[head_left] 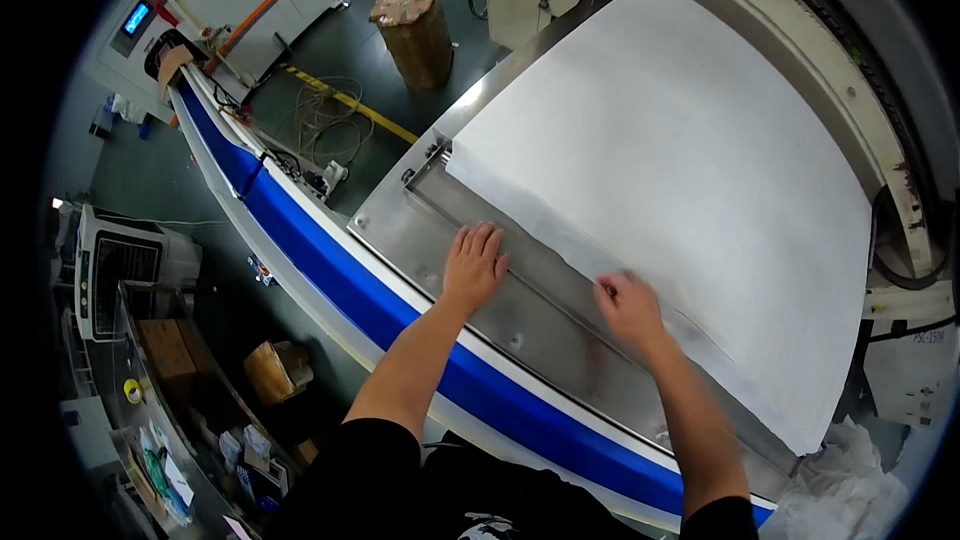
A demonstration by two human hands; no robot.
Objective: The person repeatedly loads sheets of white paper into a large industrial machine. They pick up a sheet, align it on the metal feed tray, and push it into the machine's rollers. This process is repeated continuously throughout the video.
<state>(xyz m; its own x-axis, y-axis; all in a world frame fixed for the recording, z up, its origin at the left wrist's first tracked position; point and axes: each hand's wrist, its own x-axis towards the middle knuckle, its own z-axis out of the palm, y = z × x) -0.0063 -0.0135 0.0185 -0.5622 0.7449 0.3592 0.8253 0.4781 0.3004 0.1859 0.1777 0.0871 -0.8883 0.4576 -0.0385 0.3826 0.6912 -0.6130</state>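
My left hand (474, 265) lies on the bare metal tabletop (516, 340), its fingers stretched out and holding nothing. A large white sheet (690, 160) covers most of the metal table, its near edge slightly wavy. At that edge my right hand (630, 308) is closed, fingers curled in and a little smeared by motion; whatever is in them, if anything, is hidden. A thin metal bar (545, 305) runs along the table between the hands and beneath my right wrist.
A blue and white padded rail (330, 270) curves along the table's near side. Beyond stand a pale machine frame (850, 90) and a brown wrapped drum (415, 35). Crumpled white plastic (845, 480) lies at the right; a cluttered bench (150, 410) stands at lower left.
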